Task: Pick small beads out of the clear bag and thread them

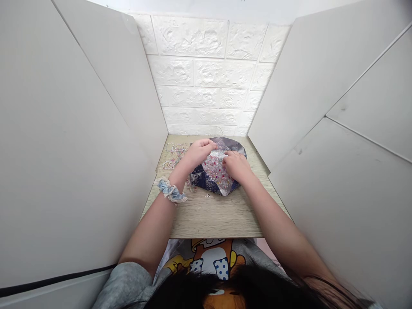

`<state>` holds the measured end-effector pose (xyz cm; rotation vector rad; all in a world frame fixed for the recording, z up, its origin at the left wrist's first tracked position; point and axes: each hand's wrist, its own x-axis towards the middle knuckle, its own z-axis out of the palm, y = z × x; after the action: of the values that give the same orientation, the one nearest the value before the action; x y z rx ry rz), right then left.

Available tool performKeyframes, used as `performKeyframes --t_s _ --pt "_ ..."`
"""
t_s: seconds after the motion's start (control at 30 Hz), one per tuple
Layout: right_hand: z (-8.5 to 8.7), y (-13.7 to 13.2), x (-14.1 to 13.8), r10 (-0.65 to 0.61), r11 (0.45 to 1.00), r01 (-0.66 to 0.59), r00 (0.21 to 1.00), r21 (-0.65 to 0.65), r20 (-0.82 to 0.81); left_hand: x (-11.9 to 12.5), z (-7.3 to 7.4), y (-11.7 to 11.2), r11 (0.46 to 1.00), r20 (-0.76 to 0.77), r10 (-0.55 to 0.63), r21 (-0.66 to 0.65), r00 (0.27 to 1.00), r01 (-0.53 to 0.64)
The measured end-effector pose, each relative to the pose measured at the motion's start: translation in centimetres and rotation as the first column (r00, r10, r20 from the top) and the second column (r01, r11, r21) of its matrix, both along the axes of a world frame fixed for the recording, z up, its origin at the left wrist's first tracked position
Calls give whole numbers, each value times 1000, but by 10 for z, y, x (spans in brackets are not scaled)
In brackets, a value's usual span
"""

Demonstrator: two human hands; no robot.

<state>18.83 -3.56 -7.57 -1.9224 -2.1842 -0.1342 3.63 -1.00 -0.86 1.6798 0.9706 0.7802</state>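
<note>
A round bundle of dark blue patterned fabric (200, 179) lies on the wood-grain board (212, 219). Its middle is a pink-and-white speckled patch (215, 171), with a shiny, clear-looking film (222, 146) at the far side. My left hand (199, 153) rests on the bundle's far left part, and my right hand (236, 166) lies on the patch's right side. Their fingers nearly meet, hiding part of the patch. A blue lace-trimmed scrunchie (170, 190) circles my left wrist.
Scattered pale pink beads or flakes (174, 155) lie left of the bundle, and a few specks (207, 195) lie near it. White panels (77, 128) flank the board, and a white brick-textured wall (202, 73) stands behind it.
</note>
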Motion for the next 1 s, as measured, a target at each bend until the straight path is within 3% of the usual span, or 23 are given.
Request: performKeyframes --t_s 0.07,0.13,0.23,0.3,0.37,0.43,0.57,1.0 --pt "3 1 0 32 998 -20 982 67 -184 0 -2 1 1000 -20 -4 15 1000 4" --pt "7 3 0 78 991 -16 878 133 -472 1 -4 2 999 -49 -25 28 998 26" --pt "15 3 -2 123 991 -17 505 132 -854 0 -6 2 996 -94 -58 62 994 64" --pt "20 2 -4 116 993 -63 248 104 -962 0 -6 1 993 -120 -64 88 991 75" --pt "22 0 -6 98 990 -112 76 89 -992 -1 -7 2 991 -138 -59 109 989 74" --pt "22 -1 -7 80 985 -148 -23 82 -997 -1 -7 2 989 -143 -48 130 988 67" --pt "21 -1 -8 72 980 -177 -76 85 -994 -2 -8 4 987 -147 -32 153 989 55" --pt "21 -1 -11 93 982 -158 -48 100 -994 0 -9 5 984 -219 12 178 976 28"
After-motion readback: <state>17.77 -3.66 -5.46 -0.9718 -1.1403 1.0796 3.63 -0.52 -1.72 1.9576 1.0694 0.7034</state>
